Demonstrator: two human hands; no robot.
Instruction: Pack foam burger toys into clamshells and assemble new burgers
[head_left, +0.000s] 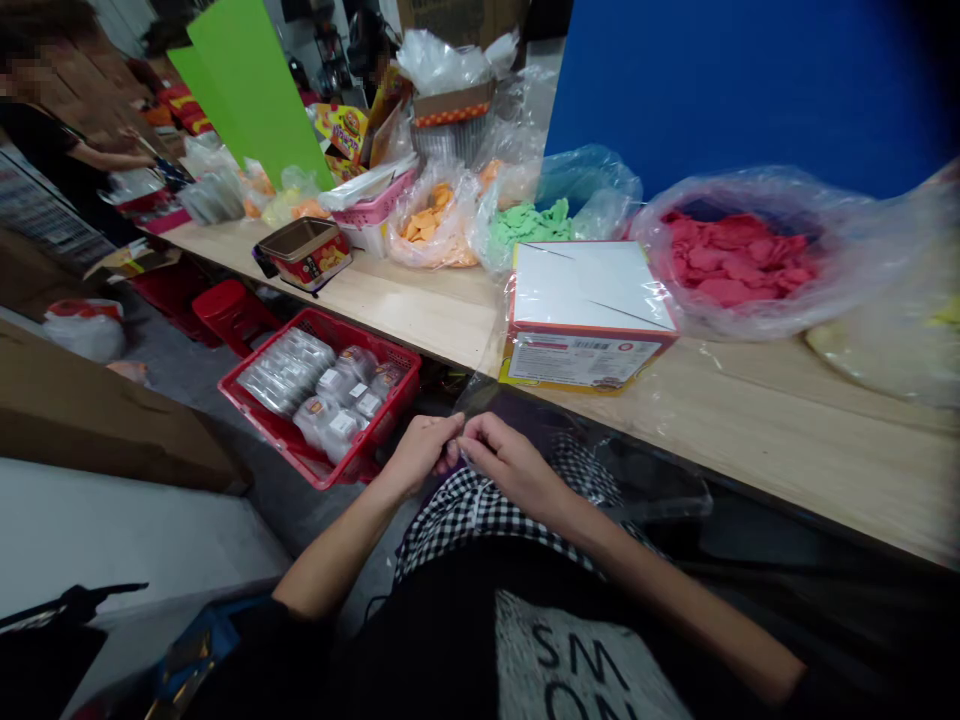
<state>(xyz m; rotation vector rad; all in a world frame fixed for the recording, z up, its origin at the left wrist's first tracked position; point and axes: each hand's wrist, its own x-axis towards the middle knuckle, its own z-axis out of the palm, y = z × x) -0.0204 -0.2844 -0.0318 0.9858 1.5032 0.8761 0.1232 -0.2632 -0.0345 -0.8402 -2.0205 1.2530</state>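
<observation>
The left hand (420, 452) and the right hand (510, 465) meet in front of the person's body, just above the lap, with the fingers (474, 430) of both curled in and nearly touching. Between them they pinch a thin, clear plastic film (480, 395), which rises from the fingertips toward the edge of the desk (780, 430). The film is almost see-through and catches only faint highlights, so its edges are hard to follow. Where it ends and whether it joins the plastic around the white-topped box (589, 315) cannot be told. That box sits on the desk ahead of the fingers and slightly to the right. The pinched edge itself is mostly hidden by the fingers, and the fingertips of the left hand are partly covered by the right. A black-and-white checked cloth (480, 505) lies just below the hands. To the left of the fingers, and nearly touching the left hand, is a red basket (319, 395) of small clear packets (337, 395). Farther ahead on the desk are a bag of pink pieces (739, 260), a bag of green pieces (529, 225) and a bag of orange pieces (431, 225). Well off to the left stands a co-worker (67, 150).
</observation>
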